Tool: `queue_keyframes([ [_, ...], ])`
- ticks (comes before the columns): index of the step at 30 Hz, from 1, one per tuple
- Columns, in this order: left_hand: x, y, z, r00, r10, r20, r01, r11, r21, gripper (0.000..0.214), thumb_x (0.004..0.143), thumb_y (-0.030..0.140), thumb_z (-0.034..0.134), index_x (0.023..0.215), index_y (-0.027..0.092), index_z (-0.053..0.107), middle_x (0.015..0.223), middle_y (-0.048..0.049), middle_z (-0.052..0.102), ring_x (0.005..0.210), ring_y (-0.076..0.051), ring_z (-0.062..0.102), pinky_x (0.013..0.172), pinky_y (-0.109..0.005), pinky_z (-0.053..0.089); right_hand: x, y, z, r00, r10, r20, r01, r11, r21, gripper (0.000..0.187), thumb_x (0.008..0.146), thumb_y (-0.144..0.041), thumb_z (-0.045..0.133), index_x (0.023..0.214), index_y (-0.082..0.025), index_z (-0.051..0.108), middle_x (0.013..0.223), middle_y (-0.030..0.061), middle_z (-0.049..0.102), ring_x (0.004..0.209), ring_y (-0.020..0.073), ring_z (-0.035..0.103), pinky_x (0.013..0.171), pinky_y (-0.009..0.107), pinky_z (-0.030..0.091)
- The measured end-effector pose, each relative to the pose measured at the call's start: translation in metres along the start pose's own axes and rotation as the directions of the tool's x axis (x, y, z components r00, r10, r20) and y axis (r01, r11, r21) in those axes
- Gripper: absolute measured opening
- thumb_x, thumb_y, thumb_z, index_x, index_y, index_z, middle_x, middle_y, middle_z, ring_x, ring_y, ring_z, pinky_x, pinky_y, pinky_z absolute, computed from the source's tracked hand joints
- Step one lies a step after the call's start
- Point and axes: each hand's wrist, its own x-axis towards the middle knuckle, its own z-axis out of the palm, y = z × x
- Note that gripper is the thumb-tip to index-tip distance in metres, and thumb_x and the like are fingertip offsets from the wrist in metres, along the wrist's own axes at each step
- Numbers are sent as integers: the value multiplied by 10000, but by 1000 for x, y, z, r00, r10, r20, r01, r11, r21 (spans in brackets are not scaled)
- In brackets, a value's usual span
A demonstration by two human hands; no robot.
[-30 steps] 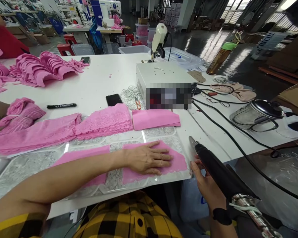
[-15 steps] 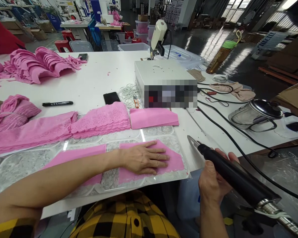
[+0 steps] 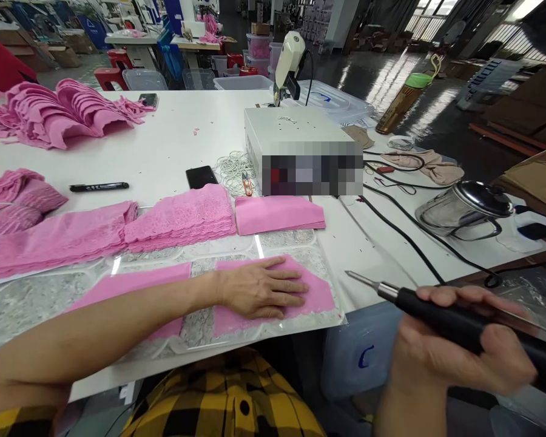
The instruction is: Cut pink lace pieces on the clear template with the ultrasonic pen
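My left hand lies flat, fingers stretched out, on a pink fabric piece. Beneath it is a grey marble-patterned mat at the table's front edge. Another pink piece lies partly hidden under my left forearm. Off the table's right front edge, my right hand is closed around a black-handled tool with a slim pointed metal tip. The tip points left, apart from the fabric. Behind the mat are a stack of pink lace pieces and a smooth pink stack.
A grey-white box with a blurred front panel stands behind the stacks. Black cables cross the right side near a glass jug. Thread snips, tangled thread, a phone and a marker lie farther back.
My right hand has turned over with the black-handled tool, which now lies flatter, its tip lower and its rear end raised. My left hand stays on the fabric. The view has shifted slightly.
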Motion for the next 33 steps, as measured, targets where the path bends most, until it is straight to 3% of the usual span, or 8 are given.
queue_keyframes([
  [4,0,-1,2,1000,2,-31,-3,1000,-29,430,993,357,479,1414,273,505,1513,-24,441,1460,-219,315,1248,-447,11,-10,-14,-14,997,71,31,-73,995,65,177,531,-292,462,703,-254,482,679,-7,386,530,155,368,496,337,320],
  [12,0,-2,2,999,21,-43,-21,1000,-14,422,1001,356,455,1399,234,522,1515,-38,436,1460,-229,314,1247,-449,-6,-16,-10,-13,988,152,17,-153,986,69,194,473,-288,461,653,-248,522,611,-20,427,500,156,394,471,333,319],
  [25,1,0,1,1000,-8,-27,6,999,-48,414,994,354,467,1393,263,530,1514,-26,437,1462,-224,310,1247,-451,-2,-15,-11,-11,994,99,54,-100,995,8,180,501,-301,444,668,-241,475,599,-27,404,471,146,408,459,329,334],
  [33,1,0,0,1000,-28,3,29,998,-49,418,996,366,456,1398,273,524,1524,-10,417,1468,-217,299,1248,-445,-5,-16,-8,-10,991,131,37,-133,990,42,189,481,-292,455,658,-239,490,596,-22,423,478,144,406,458,322,336],
])
